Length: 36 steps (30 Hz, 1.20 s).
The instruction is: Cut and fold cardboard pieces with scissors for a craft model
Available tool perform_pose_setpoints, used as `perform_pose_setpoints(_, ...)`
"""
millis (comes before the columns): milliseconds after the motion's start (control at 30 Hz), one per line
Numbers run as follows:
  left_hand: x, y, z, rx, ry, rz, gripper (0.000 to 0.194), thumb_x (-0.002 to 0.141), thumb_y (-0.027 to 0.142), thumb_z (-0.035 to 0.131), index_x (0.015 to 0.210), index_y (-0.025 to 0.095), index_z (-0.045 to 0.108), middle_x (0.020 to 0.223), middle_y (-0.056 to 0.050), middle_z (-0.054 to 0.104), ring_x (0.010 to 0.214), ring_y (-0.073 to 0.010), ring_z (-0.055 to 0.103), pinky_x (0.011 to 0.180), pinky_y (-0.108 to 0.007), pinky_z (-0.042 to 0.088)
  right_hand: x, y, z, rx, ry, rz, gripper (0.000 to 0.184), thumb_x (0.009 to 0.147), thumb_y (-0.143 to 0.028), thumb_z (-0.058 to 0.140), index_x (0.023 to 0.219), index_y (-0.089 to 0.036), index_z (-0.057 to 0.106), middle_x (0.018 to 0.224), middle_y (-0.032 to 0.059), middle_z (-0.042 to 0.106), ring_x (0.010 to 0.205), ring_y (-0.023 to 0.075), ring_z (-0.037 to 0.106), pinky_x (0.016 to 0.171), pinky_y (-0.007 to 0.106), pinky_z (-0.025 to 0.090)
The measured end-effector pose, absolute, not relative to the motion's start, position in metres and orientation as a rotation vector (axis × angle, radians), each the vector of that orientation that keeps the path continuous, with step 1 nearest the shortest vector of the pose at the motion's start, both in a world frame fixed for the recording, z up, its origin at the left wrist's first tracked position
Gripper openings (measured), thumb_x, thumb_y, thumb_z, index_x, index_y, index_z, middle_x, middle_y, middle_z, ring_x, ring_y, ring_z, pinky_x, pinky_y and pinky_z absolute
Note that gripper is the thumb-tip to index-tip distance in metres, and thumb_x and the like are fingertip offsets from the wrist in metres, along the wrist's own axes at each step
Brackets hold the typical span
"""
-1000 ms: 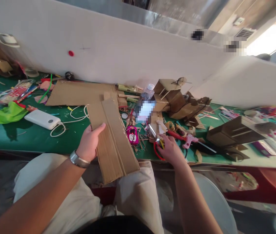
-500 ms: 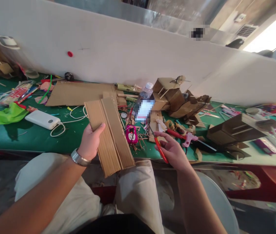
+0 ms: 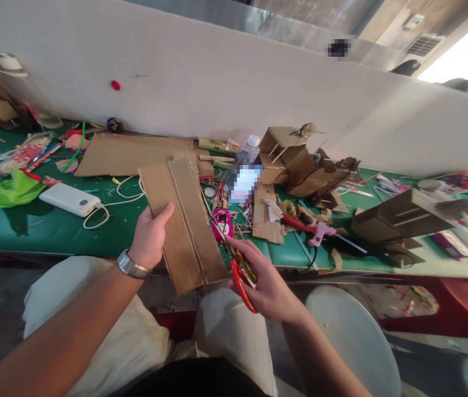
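My left hand grips a creased piece of cardboard by its left edge, thumb on top and fingers underneath. The cardboard is tilted in front of the table's edge, over my knees. In my right hand is a pair of scissors with red and yellow handles. Their blades point up and to the left, close to the right edge of the cardboard. I cannot tell whether the blades touch it. Behind the blades lies a small pink device on the green table.
A white power bank with a cable lies at the left. A larger cardboard sheet rests behind. A lit phone, a bottle, cardboard models and a pink glue gun stand or lie right of centre. A stool is below.
My right hand has moved left and down with the scissors, bringing the blades to the cardboard's right edge. My left hand still holds the cardboard in nearly the same place.
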State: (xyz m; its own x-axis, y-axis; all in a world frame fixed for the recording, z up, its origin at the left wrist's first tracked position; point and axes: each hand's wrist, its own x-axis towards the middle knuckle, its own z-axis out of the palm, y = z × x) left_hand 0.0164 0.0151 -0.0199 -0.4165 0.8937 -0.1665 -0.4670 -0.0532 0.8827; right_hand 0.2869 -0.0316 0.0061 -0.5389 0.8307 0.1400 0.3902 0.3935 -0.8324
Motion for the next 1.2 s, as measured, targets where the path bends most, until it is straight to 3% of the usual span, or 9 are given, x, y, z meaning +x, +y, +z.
perform_pose_setpoints(100,0.015,0.016,-0.024,0.591,1.202,1.71,0.053,0.07,0.045,0.096,0.112,0.019,0.078,0.126,-0.01,0.082,0.125,-0.0329,0.073,0.112,-0.048,0.053,0.282,-0.032,0.002,-1.093,-2.138,0.973,0.072,0.093,-0.026,0.078,0.161,-0.028,0.054,0.141,0.0142,0.062,0.107,0.0236,0.073,0.091,0.035,0.066)
perform_pose_setpoints(200,0.014,0.015,-0.027,0.653,1.252,1.735,0.05,0.074,0.047,0.094,0.112,0.019,0.078,0.124,-0.009,0.082,0.122,-0.0315,0.073,0.11,-0.045,0.054,0.281,-0.032,-0.008,-1.15,-2.157,0.828,0.068,0.094,-0.018,0.072,0.159,-0.031,0.058,0.137,0.0125,0.064,0.097,0.0203,0.074,0.085,0.033,0.068)
perform_pose_setpoints(433,0.013,0.015,-0.028,0.687,1.272,1.753,0.046,0.077,0.046,0.093,0.111,0.019,0.079,0.121,-0.009,0.082,0.118,-0.0307,0.074,0.107,-0.045,0.054,0.283,-0.033,-0.02,-1.155,-2.249,0.561,0.062,0.099,-0.018,0.067,0.158,-0.034,0.06,0.136,0.0131,0.066,0.118,0.0281,0.074,0.101,0.044,0.065)
perform_pose_setpoints(900,0.013,0.015,-0.029,0.682,1.269,1.719,0.048,0.076,0.045,0.093,0.111,0.018,0.077,0.119,-0.009,0.082,0.115,-0.0304,0.074,0.103,-0.042,0.056,0.284,-0.037,-0.016,-1.106,-2.378,0.349,0.058,0.102,-0.011,0.055,0.157,-0.029,0.061,0.138,0.0164,0.067,0.116,0.0276,0.075,0.096,0.043,0.068)
perform_pose_setpoints(1200,0.011,0.015,-0.03,0.749,1.286,1.735,0.046,0.079,0.046,0.09,0.113,0.019,0.076,0.123,-0.009,0.081,0.12,-0.0302,0.073,0.108,-0.042,0.053,0.283,-0.04,-0.012,-1.089,-2.366,0.431,0.059,0.104,-0.012,0.051,0.16,-0.028,0.057,0.139,0.0171,0.066,0.111,0.0262,0.077,0.09,0.039,0.069)
